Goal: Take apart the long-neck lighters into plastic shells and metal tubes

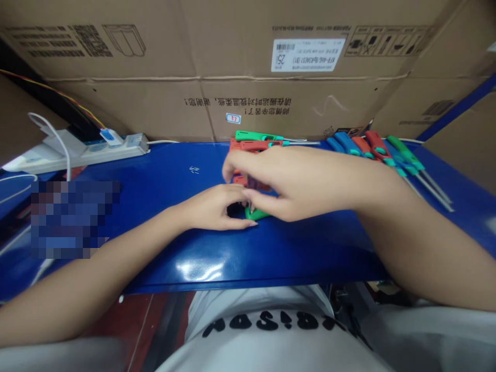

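My left hand rests on the blue table top with its fingers curled together around a small green plastic piece. Beside and partly over it, my right hand is closed in a pinch on the same green piece and on red parts hidden under its fingers. A small stack of red and green screwdriver handles lies just behind my right hand.
A row of blue, red and green screwdrivers lies at the back right. A white power strip with cables sits at the back left. Large cardboard boxes wall off the back. A blurred patch covers the left of the table.
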`<state>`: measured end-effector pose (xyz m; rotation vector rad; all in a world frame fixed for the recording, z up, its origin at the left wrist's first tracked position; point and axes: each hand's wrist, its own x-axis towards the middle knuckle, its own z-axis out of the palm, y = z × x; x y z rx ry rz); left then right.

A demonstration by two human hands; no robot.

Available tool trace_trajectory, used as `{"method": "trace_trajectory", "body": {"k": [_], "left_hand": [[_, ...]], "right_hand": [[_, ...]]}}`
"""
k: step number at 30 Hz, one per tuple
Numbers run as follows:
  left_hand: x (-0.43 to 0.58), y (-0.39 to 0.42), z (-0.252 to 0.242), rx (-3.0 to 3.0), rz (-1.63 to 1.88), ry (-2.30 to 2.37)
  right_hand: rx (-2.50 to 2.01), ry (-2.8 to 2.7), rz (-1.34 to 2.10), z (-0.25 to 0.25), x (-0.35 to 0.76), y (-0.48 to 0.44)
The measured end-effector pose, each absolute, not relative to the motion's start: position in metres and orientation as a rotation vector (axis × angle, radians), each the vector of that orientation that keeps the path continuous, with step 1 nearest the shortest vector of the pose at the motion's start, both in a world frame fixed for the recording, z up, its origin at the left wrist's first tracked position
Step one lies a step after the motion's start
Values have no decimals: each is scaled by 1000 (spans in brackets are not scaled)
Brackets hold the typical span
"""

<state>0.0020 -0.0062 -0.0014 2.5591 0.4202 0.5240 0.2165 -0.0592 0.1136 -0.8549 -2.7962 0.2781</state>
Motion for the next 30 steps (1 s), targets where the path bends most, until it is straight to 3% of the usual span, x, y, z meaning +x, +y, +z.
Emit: {"method": "trace_trajectory", "body": {"k": [5, 9, 16, 22, 30], "left_hand": [[2, -5, 3, 2626, 481, 355], [2, -4, 5, 2688, 481, 386], [7, -9, 3, 2947, 364, 414], [6, -3, -5, 2940, 426, 501], [1, 1, 3, 2961, 520, 724]], "right_hand": [[-895, -2594, 295, 133, 236, -55], [-1061, -2374, 385, 106, 254, -43], [-1331, -2724, 743, 39, 281, -28], [-1335, -2794, 881, 40, 281, -27], [-1344, -2823, 802, 36, 282, -25]]}}
